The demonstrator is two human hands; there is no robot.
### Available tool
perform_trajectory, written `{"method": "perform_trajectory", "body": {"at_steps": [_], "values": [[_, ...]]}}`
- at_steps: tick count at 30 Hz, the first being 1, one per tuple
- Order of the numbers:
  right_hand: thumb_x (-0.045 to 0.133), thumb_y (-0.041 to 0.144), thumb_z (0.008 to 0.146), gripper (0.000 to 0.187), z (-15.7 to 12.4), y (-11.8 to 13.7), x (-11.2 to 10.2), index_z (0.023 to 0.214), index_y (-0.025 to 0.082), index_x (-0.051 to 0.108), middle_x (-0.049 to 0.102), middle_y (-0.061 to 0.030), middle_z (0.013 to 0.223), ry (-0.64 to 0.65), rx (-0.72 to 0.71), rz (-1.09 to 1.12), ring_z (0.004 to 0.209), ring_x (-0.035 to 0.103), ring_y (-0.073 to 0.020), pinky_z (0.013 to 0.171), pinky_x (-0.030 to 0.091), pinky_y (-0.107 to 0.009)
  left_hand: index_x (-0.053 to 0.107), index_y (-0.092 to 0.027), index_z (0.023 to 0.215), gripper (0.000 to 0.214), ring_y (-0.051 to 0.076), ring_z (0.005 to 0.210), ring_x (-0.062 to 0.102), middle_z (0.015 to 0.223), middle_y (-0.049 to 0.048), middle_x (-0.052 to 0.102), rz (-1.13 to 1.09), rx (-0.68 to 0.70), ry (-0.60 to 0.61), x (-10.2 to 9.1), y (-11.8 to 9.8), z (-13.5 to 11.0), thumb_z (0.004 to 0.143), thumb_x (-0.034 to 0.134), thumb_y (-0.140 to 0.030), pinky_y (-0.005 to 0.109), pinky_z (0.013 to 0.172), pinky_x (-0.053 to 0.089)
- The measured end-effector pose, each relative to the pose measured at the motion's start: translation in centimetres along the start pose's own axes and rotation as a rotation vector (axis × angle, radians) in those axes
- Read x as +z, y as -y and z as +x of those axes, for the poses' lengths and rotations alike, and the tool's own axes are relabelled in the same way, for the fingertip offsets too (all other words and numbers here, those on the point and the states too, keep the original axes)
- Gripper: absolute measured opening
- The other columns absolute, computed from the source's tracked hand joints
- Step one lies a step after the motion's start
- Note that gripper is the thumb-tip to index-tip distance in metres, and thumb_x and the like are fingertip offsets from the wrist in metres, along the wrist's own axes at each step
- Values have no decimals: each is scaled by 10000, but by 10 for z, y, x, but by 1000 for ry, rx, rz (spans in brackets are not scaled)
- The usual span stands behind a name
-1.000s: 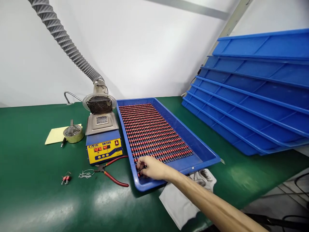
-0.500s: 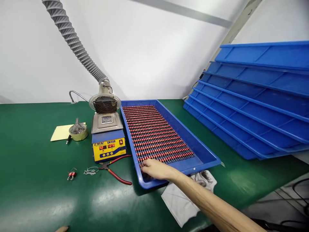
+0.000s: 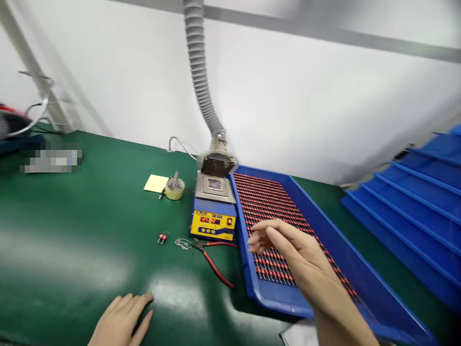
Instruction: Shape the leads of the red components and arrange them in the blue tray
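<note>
While the open right hand (image 3: 295,245) hovers empty above a shallow blue plastic tray (image 3: 273,300), rows of red-banded wire coils (image 3: 273,269) fill it. The left hand (image 3: 120,319) lies open on the green mat (image 3: 72,230).

- My green desk (image 3: 72,226) carries:
- blue tray (image 3: 260,293) of red-banded parts
- soldering station (image 3: 213,226)
- red-handled pliers (image 3: 216,267)
- loose wire (image 3: 183,244)
- yellow paper (image 3: 155,183)
- stacked blue trays (image 3: 406,226)

We are seeing two bare hands here: our left hand (image 3: 120,321) is showing slender, tapering fingers at the near edge, and our right hand (image 3: 293,252) is showing long, smooth fingers, with its bare forearm (image 3: 342,319) narrowing toward the wrist.
</note>
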State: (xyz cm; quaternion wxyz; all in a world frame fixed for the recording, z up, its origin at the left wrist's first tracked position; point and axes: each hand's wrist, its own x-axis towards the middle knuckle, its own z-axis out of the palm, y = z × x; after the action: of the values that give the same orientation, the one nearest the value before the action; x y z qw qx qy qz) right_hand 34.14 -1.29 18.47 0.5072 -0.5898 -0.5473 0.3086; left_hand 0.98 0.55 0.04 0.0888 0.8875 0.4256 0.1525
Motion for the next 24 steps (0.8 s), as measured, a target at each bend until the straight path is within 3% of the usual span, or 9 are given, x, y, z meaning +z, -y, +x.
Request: {"method": "perform_trajectory", "body": {"at_steps": [2, 4, 7, 10, 14, 16, 20, 22, 24], "values": [[562, 480, 878, 302, 5, 16, 30, 791, 225, 699, 656, -42, 646, -3, -147, 288, 597, 623, -196, 568, 492, -329, 678, -267, 993, 256, 203, 722, 679, 833, 23, 745, -39, -51, -4, -4, -7, 0, 913, 447, -343, 275, 667, 495], [588, 472, 862, 365, 12, 27, 59, 597, 223, 615, 506, 10, 505, -16, -207, 587, 493, 533, -157, 488, 432, -292, 679, -273, 969, 246, 199, 679, 657, 730, 11, 714, -120, -144, 41, -8, -11, 1, 900, 453, -344, 278, 651, 481], [610, 435, 854, 534, 25, 32, 90, 485, 205, 300, 220, 82, 476, -42, -72, 985, 404, 249, -87, 400, 293, -210, 674, -285, 971, 231, 169, 648, 630, 680, -24, 674, -346, -283, 188, -24, -10, 9, 863, 484, -359, 251, 653, 482], [565, 461, 882, 588, 36, 27, 101, 552, 209, 149, 102, 101, 485, 62, 75, 1201, 418, 60, -89, 361, 176, -207, 632, -284, 1118, 321, 173, 834, 655, 924, -8, 704, -467, -335, 318, -46, 5, 31, 848, 491, -383, 244, 754, 506], [499, 513, 910, 575, 37, 15, 102, 587, 224, 122, 58, 112, 483, 124, 72, 1231, 409, -34, -82, 341, 59, -216, 542, -131, 1279, 518, 329, 1100, 570, 1196, 155, 622, -272, -308, 233, -58, 30, 83, 860, 455, -422, 458, 948, 429], [507, 517, 908, 564, 33, 11, 102, 593, 227, 139, 63, 116, 491, 125, 52, 1260, 409, -54, -78, 332, 31, -205, 549, -96, 1269, 534, 372, 1153, 526, 1243, 191, 586, -261, -295, 212, -49, 40, 109, 808, 528, -366, 496, 961, 404], [598, 436, 888, 490, 25, 9, 101, 589, 218, 276, 163, 125, 495, 192, 68, 1470, 395, -3, -59, 314, 69, -164, 624, -225, 1154, 430, 281, 1127, 555, 1203, 78, 603, -323, -220, 202, -18, 49, 140, 725, 603, -243, 376, 948, 424], [633, 373, 880, 415, 24, 13, 99, 604, 201, 376, 267, 119, 506, 213, 71, 1545, 368, 110, -37, 311, 156, -126, 664, -256, 1037, 305, 253, 1105, 562, 1128, 39, 629, -369, -186, 198, -8, 50, 145, 740, 594, -247, 359, 953, 412], [659, 335, 866, 296, 23, 18, 98, 667, 196, 491, 406, 98, 553, 210, 63, 1538, 389, 310, -20, 366, 306, -101, 681, -237, 937, 222, 257, 1053, 575, 1061, 37, 647, -417, -174, 197, -6, 48, 147, 731, 603, -265, 372, 929, 420]]}}
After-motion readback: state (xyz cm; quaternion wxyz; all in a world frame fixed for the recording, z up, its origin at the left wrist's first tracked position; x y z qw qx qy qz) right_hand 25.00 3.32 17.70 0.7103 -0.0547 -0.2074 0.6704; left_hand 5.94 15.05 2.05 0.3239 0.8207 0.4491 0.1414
